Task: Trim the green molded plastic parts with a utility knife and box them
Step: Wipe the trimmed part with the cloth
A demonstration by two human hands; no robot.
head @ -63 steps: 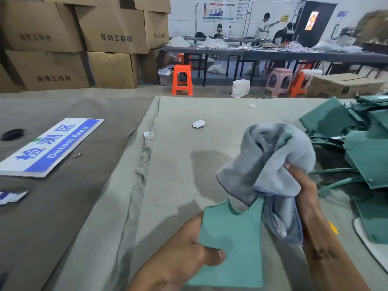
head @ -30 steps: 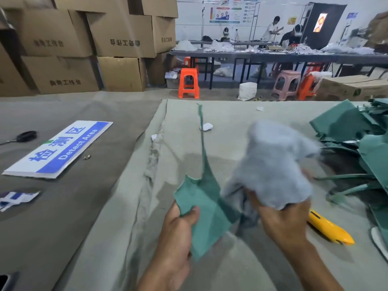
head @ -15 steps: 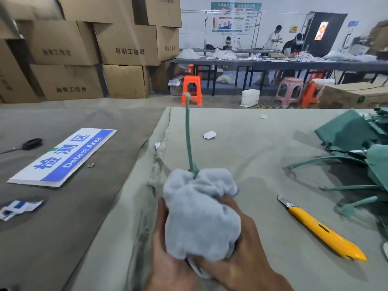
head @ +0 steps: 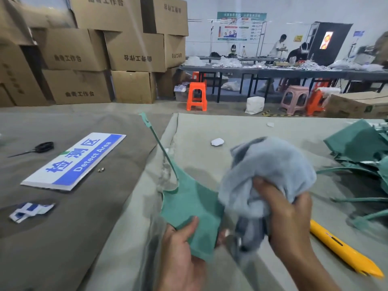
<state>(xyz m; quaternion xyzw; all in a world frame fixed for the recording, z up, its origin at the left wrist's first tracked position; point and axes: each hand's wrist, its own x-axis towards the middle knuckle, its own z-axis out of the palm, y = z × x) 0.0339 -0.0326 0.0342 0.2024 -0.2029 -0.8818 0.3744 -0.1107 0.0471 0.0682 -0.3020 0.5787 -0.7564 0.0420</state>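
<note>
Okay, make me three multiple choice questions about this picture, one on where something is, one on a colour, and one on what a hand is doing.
1. Where does the utility knife lie?
A. On the table to the right of the right hand
B. In the left hand
C. On the blue sign

2. What colour is the cloth?
A. Orange
B. Pale grey-blue
C. Black

3. What is the left hand doing?
A. Resting flat on the table
B. Holding scissors
C. Gripping the green part

Answers: 1 A, the yellow knife lies free on the table cover beside the right hand. 2 B, the bunched cloth in the right hand is pale grey-blue. 3 C, the thumb lies across the green part's face.
</note>
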